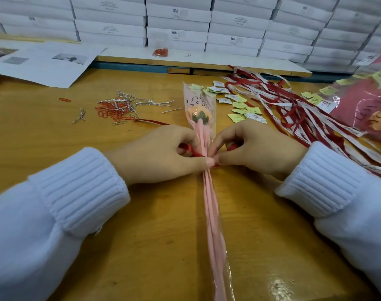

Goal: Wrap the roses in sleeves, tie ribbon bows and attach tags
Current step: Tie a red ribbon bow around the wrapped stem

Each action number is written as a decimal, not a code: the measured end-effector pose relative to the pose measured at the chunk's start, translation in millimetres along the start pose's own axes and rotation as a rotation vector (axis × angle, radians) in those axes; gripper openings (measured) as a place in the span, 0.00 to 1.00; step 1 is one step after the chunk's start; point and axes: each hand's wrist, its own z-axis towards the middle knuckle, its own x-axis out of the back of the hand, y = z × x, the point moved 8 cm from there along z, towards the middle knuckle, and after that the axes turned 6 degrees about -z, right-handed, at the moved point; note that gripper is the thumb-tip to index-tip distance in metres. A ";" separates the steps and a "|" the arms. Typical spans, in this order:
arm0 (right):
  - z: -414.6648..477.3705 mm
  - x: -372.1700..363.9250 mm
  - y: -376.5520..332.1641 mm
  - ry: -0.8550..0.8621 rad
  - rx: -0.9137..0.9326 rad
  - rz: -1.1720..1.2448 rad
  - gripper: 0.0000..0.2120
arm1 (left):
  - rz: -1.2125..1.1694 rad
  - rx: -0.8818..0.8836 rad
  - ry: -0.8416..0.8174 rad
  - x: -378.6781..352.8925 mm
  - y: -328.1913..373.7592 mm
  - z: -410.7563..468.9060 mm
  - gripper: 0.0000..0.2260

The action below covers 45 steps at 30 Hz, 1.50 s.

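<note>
While pinching a red ribbon [190,151] round the gathered sleeve [203,135], left hand [163,155] and right hand [256,148] both closed on it mid-frame. Sleeved rose [199,115] lying on the wooden table [141,213] (bloom pointing away). Loose tags [239,105] and more ribbons [293,114] upper right.

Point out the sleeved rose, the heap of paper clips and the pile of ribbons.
sleeved rose [199,115]: head view, on the flower head inside the pink sleeve.
heap of paper clips [113,111]: head view, on the red clips mid-heap.
pile of ribbons [280,107]: head view, on the crossing strands.
</note>
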 end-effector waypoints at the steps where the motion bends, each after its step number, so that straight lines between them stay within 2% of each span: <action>1: -0.6 0.4 -0.3 0.010 0.000 0.014 0.06 | 0.003 -0.004 -0.011 -0.3 1.1 -1.2 0.23; 3: -1.0 1.7 0.0 0.028 -0.010 0.037 0.05 | 0.035 -0.005 -0.022 -2.3 1.4 -2.3 0.30; 5: -0.6 1.4 0.4 0.027 -0.020 0.032 0.05 | 0.058 -0.019 -0.026 -4.4 2.8 -3.1 0.32; 13: -0.3 0.7 -0.5 0.003 -0.009 -0.001 0.06 | 0.083 -0.019 -0.073 -9.6 4.0 -3.4 0.27; 19: -0.9 1.0 -1.1 0.000 -0.023 0.009 0.08 | 0.072 -0.023 -0.078 -10.5 3.5 -2.2 0.23; 23: 0.8 3.6 8.7 0.018 -0.085 -0.043 0.03 | 0.085 -0.011 -0.046 -6.4 -2.2 2.0 0.10; 25: 0.7 4.9 13.7 -0.003 -0.112 -0.102 0.03 | 0.123 -0.002 -0.031 -1.7 -6.1 3.4 0.09; 28: -1.7 8.4 17.5 -0.055 -0.129 -0.159 0.07 | 0.193 0.021 -0.034 3.5 -10.6 3.3 0.09; 33: -3.8 9.1 17.2 -0.104 -0.152 -0.212 0.06 | 0.272 0.017 -0.055 3.6 -10.1 3.8 0.10; 37: -1.5 9.5 15.7 -0.055 -0.167 -0.235 0.07 | 0.373 -0.004 0.004 5.1 -7.5 4.7 0.11; 39: -1.3 10.0 15.5 -0.039 -0.168 -0.214 0.08 | 0.379 0.018 -0.029 5.1 -10.9 3.8 0.12; 43: -3.6 9.9 14.8 -0.045 -0.176 -0.135 0.14 | 0.226 0.051 -0.064 10.3 -10.5 0.4 0.25; 45: -4.5 16.3 15.1 0.032 -0.192 -0.018 0.15 | 0.047 0.027 -0.034 16.3 -4.1 -1.3 0.26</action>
